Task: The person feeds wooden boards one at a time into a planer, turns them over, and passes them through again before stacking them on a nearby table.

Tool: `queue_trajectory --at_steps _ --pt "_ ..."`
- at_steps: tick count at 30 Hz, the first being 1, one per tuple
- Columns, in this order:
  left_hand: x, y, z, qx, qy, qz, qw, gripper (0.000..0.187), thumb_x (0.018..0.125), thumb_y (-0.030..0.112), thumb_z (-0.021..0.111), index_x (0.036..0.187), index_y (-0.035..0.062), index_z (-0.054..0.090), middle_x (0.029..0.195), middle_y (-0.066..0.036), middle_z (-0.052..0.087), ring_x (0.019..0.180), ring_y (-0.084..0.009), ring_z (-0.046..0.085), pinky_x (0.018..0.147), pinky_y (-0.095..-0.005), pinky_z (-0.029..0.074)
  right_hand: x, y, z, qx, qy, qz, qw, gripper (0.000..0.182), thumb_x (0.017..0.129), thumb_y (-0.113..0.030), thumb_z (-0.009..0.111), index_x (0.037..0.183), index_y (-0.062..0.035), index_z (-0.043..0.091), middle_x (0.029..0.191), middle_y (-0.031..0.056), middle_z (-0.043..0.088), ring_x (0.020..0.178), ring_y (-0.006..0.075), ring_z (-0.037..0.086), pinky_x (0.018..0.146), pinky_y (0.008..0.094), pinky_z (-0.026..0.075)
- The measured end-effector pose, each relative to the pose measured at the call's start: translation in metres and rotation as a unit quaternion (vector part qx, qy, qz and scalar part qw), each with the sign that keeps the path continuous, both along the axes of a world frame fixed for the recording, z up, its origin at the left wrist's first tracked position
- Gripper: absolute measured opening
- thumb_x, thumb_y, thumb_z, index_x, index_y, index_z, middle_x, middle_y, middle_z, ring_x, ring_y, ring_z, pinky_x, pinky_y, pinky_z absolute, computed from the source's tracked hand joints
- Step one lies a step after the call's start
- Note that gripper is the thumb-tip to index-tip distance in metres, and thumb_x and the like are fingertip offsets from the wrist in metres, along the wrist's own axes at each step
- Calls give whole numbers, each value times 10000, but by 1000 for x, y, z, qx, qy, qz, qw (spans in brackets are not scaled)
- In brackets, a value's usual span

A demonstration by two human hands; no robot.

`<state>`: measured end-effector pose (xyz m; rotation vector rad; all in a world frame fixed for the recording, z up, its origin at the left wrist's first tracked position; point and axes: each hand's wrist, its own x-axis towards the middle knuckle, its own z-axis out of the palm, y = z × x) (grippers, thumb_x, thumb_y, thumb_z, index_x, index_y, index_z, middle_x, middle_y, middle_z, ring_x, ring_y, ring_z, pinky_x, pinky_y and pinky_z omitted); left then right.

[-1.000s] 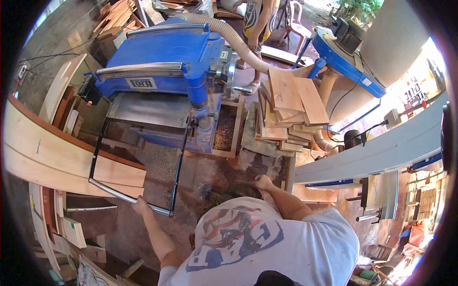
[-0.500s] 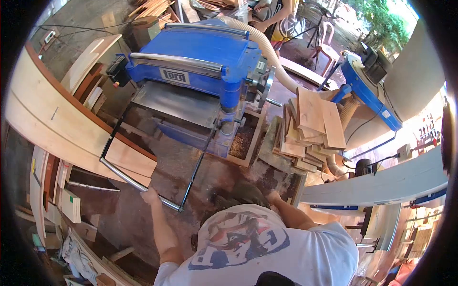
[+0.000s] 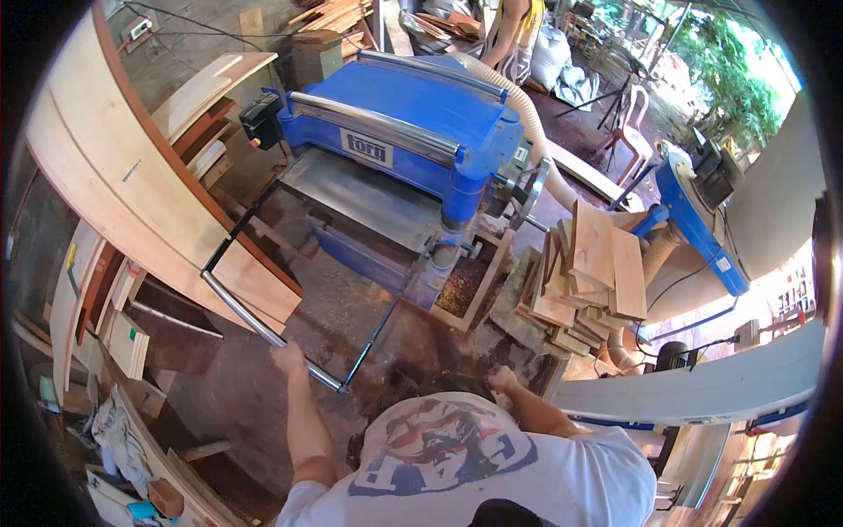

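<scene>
My left hand (image 3: 290, 357) is closed around the steel roller bar (image 3: 241, 307) at the near end of the extension frame. This frame reaches out on two black side arms from a blue thickness planer (image 3: 395, 114) with a bare metal bed (image 3: 364, 198). My right hand (image 3: 503, 380) hangs low beside my body, over the floor near the stack of boards (image 3: 606, 263). Its fingers are too small and turned away to make out, and nothing shows sticking out of it. No board lies on the roller or the visible bed.
Long pale panels (image 3: 132, 167) lean on the left beside the roller frame. A box of wood chips (image 3: 461, 285) stands by the planer. A ribbed hose (image 3: 527, 110) runs behind it. Another person (image 3: 505, 39) stands behind the machine, near a plastic chair (image 3: 630, 132).
The view has swung, so the planer and the boards sit further right and slightly lower. My left hand stays on the roller bar. The other person's reaching arms now show less.
</scene>
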<state>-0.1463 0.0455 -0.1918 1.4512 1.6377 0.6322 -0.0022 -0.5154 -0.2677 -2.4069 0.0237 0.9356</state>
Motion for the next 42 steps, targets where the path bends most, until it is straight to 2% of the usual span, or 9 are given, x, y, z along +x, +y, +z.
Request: queue_trajectory --at_steps 3,6,8,10,13,17,20,27,42 --pt "0 -1 -13 139 65 -15 988 423 781 190 694 1079 -79 561 983 -246 658 811 -362 680 737 -454 535 -1 2 -2 2 -8 32 999 261 779 -193 618 942 -20 725 803 131 710 600 218 669 610 364 552" --pt "2 -12 28 34 109 -39 993 409 739 149 668 1092 -42 585 935 -238 675 863 -379 677 800 -487 521 0 7 -17 33 -87 158 983 233 758 -190 664 918 -37 735 826 134 714 711 227 690 685 359 545" --pt "9 -24 45 100 117 50 987 335 756 182 660 1007 -37 629 979 -270 675 954 -408 664 844 -495 513 13 -10 -67 -34 -243 421 873 218 745 -193 699 891 -34 732 836 140 716 805 229 689 739 354 532" --pt "11 -30 69 28 131 36 990 436 767 257 677 1070 -52 628 1033 -305 654 1028 -435 634 898 -493 501 13 0 -45 52 -17 32 998 205 731 -172 700 865 -21 731 871 163 713 842 272 686 762 374 527" --pt "12 -30 72 20 153 38 987 474 776 285 679 1098 -59 625 1064 -309 647 1051 -443 625 912 -490 500 45 2 -30 36 -18 37 998 265 720 -178 710 917 -1 722 914 180 711 883 296 678 790 376 522" --pt "15 -30 82 -21 162 19 986 486 784 309 673 1110 -49 623 1078 -313 644 1061 -450 619 922 -492 496 89 36 84 30 -332 20 943 326 803 -139 653 1080 29 611 884 145 690 843 273 660 767 368 513" --pt "7 -20 33 37 133 22 990 495 786 303 668 1137 -39 599 1080 -316 641 1060 -458 614 924 -496 492 157 39 123 52 -449 -81 889 433 841 -177 622 1210 30 529 1110 265 581 1053 390 557 905 470 439" --pt "9 -6 10 74 232 13 970 515 791 250 652 1178 -67 532 1092 -323 628 1053 -477 604 932 -512 477 262 69 256 -52 -625 -12 779 576 798 -225 661 1295 15 497 1292 242 527 1213 413 465 1048 512 334" --pt "29 -30 69 39 236 37 970 670 750 255 731 1288 -67 494 1168 -298 621 1113 -443 595 971 -466 478 301 87 227 -160 -523 95 832 506 673 -211 733 1122 -16 603 1116 158 568 1093 346 521 850 477 447"
